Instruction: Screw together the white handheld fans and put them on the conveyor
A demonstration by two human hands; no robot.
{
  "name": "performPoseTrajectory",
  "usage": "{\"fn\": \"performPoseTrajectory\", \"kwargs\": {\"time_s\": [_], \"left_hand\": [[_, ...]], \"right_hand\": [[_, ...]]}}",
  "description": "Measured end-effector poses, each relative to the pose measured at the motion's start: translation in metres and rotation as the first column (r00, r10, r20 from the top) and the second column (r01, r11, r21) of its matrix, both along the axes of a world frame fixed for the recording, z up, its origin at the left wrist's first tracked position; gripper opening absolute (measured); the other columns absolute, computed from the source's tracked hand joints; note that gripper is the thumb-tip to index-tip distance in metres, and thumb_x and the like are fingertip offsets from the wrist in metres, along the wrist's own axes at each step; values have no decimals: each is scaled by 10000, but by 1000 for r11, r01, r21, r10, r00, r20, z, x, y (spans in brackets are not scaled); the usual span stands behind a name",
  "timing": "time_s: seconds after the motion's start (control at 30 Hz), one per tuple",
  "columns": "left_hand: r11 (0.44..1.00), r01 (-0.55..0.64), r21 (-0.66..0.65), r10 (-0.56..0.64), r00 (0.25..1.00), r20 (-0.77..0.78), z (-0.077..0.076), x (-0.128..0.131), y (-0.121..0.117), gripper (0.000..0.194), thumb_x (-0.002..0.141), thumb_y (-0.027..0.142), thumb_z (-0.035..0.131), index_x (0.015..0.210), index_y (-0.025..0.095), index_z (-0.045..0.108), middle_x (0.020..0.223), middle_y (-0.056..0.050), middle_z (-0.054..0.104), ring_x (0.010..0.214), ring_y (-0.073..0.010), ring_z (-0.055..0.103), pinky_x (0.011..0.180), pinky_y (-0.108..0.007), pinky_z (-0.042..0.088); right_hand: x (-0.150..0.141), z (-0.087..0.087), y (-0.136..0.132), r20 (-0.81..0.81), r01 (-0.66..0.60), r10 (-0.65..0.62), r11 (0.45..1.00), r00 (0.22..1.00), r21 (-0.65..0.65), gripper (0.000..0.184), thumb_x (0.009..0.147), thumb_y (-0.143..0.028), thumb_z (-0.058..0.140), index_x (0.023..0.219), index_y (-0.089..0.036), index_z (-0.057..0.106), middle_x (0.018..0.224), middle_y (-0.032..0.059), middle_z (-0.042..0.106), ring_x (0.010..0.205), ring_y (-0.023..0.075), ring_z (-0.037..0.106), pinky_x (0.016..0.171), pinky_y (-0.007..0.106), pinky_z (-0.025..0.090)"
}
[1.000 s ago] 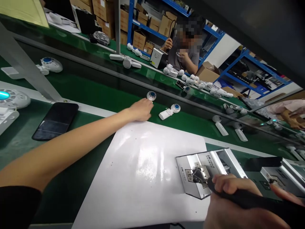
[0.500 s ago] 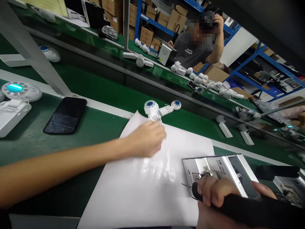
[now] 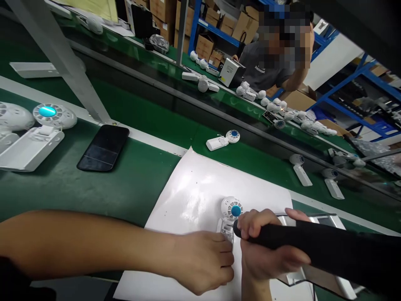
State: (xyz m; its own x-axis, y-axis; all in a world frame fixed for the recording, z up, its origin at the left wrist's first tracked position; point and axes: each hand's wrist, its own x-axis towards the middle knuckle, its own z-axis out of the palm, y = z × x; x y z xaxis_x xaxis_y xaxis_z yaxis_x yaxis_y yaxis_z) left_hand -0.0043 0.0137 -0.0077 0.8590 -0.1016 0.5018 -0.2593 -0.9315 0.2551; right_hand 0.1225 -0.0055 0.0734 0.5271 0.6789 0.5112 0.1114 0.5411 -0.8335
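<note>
My left hand [image 3: 206, 261] is closed round the lower part of a white handheld fan [image 3: 230, 207] with a blue centre. The fan's round head points away from me over a white sheet [image 3: 175, 217], and its handle is mostly hidden by my fingers. My right hand [image 3: 258, 251] grips a black electric screwdriver [image 3: 300, 242]. The screwdriver's nose is at the open hinge part of the fan; whether its tip touches cannot be made out. Behind my right hand and the screwdriver is a silver metal box [image 3: 340, 221], largely covered.
A black phone [image 3: 103, 148] lies left on the green bench, beside a white fan with a lit blue centre [image 3: 54, 115]. Another fan [image 3: 219, 142] lies beyond the sheet. A metal post [image 3: 65, 62] rises at left. Across the bench sits a person [image 3: 260, 71] near several fans.
My left hand has brought the fan from the sheet's far edge toward me. My right hand has moved left and up with the screwdriver, up to the fan. The view has shifted slightly.
</note>
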Motion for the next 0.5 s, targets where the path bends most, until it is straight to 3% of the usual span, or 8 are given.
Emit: {"fn": "performPoseTrajectory", "kwargs": {"time_s": [0.1, 0.23, 0.5], "left_hand": [[1000, 0, -10, -1, 1000, -9, -1, 1, -1, 157, 974, 289, 640, 875, 169, 661, 858, -71, 643, 903, -244, 584, 950, -387, 483], [999, 0, -41, -1, 1000, -30, 0, 0, -1, 132, 958, 291, 652, 905, 171, 672, 901, -73, 680, 944, -248, 607, 955, -390, 486], [996, -14, -86, 12, 1000, -19, 2, -2, 0, 111, 953, 280, 653, 897, 185, 636, 962, -57, 695, 919, -232, 584, 945, -387, 482]], "right_hand": [[2, -9, 6, -26, -2, 1, 1000, 1000, -28, 608, 875, -798, 628, 1192, -302, 475, 568, -117, 537, 390, 129, 413, 414, 292, 428], [-1, -19, 13, -44, -28, 25, 998, 999, -62, 493, 903, -666, 683, 1158, -291, 489, 574, -119, 528, 395, 112, 404, 424, 271, 408], [-6, -33, 16, -31, -35, 33, 997, 999, -67, 407, 950, -608, 610, 1176, -300, 469, 579, -126, 507, 396, 95, 376, 414, 235, 364]]}}
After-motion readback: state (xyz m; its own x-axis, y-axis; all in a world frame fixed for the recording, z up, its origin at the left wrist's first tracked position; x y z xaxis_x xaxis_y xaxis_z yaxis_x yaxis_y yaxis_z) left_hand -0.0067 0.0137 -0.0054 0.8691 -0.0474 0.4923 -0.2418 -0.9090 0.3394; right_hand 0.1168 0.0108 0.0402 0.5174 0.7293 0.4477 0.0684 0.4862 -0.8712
